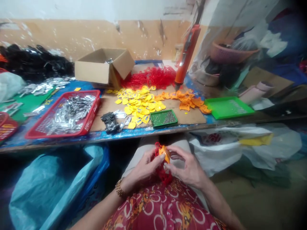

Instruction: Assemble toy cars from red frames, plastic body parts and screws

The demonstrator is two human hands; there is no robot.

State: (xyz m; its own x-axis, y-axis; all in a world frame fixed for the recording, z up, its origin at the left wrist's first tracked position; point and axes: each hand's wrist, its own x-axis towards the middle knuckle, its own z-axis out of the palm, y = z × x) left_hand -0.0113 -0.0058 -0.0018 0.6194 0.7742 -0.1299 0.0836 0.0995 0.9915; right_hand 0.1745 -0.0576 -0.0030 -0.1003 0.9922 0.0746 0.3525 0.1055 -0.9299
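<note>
Over my lap, my left hand [151, 161] grips a small orange plastic piece [163, 153] with its thumb on the front. Red stringy material [165, 177], like cord or netting, hangs around and below the piece. My right hand [185, 166] closes on the piece from the other side, fingers bent and thumb near its lower edge. Some of the fingertips are hidden behind it. On the bench ahead lie yellow plastic pieces [137, 102], orange pieces [189, 100] and a heap of red cord [152, 76].
An orange electric screwdriver [188, 51] hangs above the bench. A green tray [153, 121] holds tiny metal parts. To the left stand a red basket [98, 99] of metal strips, a black fixture [109, 122] and a cardboard box [92, 72]. A bright green tray [216, 112] sits right.
</note>
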